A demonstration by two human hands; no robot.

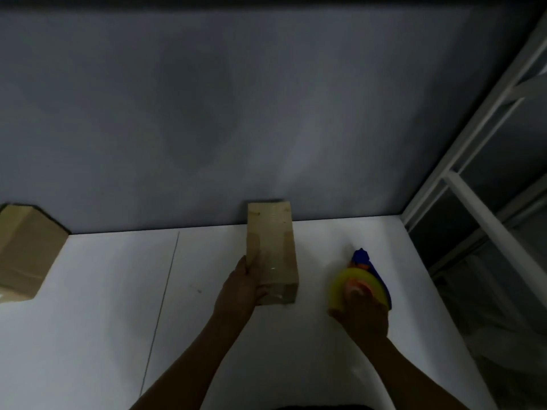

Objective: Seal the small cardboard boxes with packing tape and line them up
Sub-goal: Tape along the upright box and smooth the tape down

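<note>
Now your left hand (241, 291) grips the cardboard box (273, 247); at its three o'clock, your right hand (364, 318) clasps the tape dispenser (355, 281).

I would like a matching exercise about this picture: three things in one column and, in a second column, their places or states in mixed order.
Things: 1 central cardboard box; 2 far-left cardboard box; 3 tape dispenser.
States: a held in the right hand; b untouched at the left edge of the table; c gripped by the left hand.
Pairs: 1-c; 2-b; 3-a.
</note>
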